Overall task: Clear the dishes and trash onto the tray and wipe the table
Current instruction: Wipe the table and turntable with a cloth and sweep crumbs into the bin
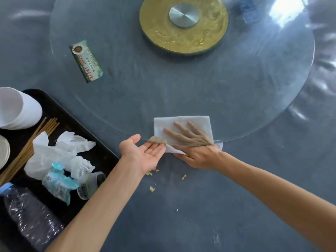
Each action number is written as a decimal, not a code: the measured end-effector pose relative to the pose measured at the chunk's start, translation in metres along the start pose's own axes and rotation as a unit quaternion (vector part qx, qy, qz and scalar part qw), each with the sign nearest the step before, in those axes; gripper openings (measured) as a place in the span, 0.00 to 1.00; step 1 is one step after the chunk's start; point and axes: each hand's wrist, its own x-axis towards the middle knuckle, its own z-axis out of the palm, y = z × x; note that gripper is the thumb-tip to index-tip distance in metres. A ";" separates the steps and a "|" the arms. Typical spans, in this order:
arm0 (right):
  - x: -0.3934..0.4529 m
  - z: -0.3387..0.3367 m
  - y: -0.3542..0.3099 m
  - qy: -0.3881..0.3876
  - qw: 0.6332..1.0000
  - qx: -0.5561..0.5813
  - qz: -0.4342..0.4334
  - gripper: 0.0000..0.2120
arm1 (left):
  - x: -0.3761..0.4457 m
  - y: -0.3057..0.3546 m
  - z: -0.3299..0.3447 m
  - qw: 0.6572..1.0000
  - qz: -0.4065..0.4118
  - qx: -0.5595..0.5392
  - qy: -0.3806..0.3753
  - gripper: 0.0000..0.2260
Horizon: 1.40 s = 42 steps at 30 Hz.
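Note:
My right hand (198,155) lies flat, fingers spread, on a white cloth (198,122) that sits on the grey table under the edge of the glass turntable (254,88). My left hand (145,153) is cupped palm-up just left of the cloth, its fingertips under the glass rim, holding nothing visible. Yellow food crumbs (151,188) lie scattered on the table below both hands. The black tray (101,153) at left holds white bowls (18,108), chopsticks (29,148), crumpled tissues (54,151), a blue wrapper (58,182) and a plastic bottle (31,219).
A green printed packet (86,60) lies on the glass turntable at upper left. A gold disc with a steel hub (183,24) marks the turntable's centre. Something blue (249,10) shows blurred at the far side.

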 end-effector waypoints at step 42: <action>-0.080 0.010 -0.132 0.029 0.956 0.189 0.225 0.27 | 0.009 -0.022 -0.129 0.246 0.391 0.878 -0.127 0.25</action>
